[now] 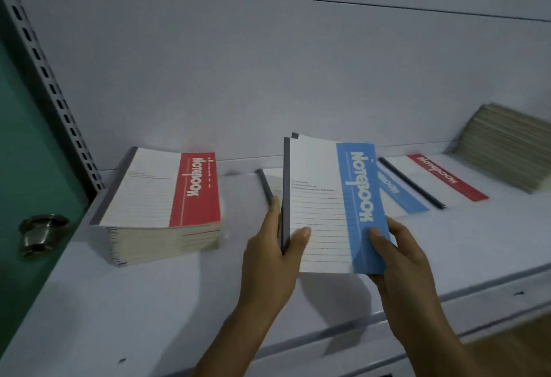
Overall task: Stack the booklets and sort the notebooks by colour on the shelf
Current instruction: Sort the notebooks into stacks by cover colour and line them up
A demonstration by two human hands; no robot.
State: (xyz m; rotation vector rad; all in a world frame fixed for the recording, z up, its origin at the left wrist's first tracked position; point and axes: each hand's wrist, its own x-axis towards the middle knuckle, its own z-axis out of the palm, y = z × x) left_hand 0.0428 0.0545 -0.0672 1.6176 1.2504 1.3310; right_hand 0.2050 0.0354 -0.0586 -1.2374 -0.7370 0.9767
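"NOTEBOOK", white letters, on blue band of white-covered notebook held upright (334, 206). Same word on red band of top notebook of stack at left (167, 188), and on red band of flat notebook at right (444, 178). Partly hidden on flat blue-banded notebook (396, 194). Small print unreadable.

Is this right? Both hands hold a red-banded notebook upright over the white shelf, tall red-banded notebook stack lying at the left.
One detail is wrong: the head view shows the held notebook is blue-banded, not red. Both the left hand and right hand do hold it over the white shelf, with the red-banded stack at left.
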